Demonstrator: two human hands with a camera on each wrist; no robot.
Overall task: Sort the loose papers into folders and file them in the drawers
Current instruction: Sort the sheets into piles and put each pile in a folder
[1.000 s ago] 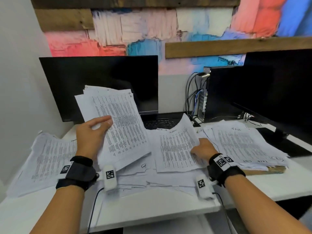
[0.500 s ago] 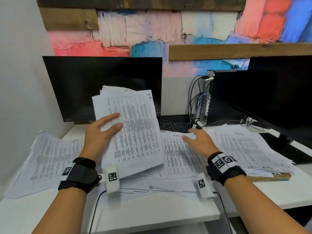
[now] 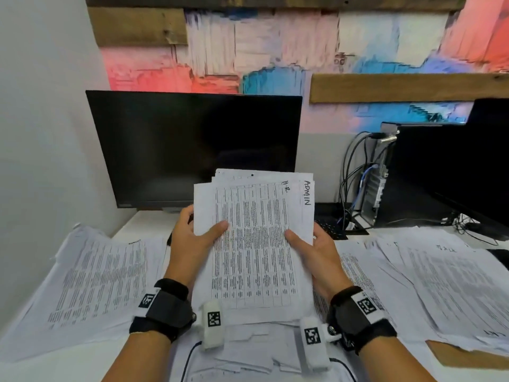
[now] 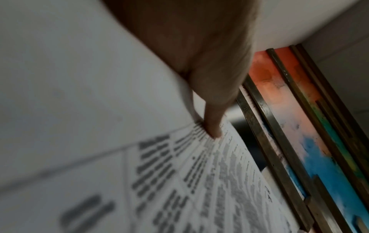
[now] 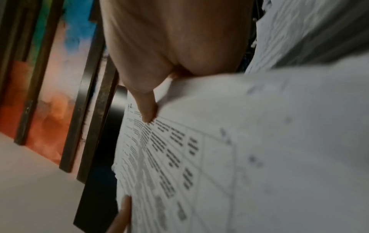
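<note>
Paper pile (image 3: 91,279), desk's (image 3: 143,224) left edge: printed tables, text unreadable. Left hand (image 3: 190,244): thumb (image 4: 213,124) pinching held stack's left edge. Held stack (image 3: 256,244), above the desk's front middle: upright, long axis vertical, top toward black monitor (image 3: 192,147); handwritten "H.R." and "ADMIN" at top. Right hand (image 3: 316,255): thumb (image 5: 148,108) pinching right edge. Paper pile (image 3: 446,277), right edge: writing illegible.

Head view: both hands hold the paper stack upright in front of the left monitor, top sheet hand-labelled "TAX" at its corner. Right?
Not quite. In the head view the handwriting there reads "ADMIN", with "H.R." beside it, not "TAX". The rest stands: left hand and right hand hold the paper stack upright in front of the left monitor.
</note>
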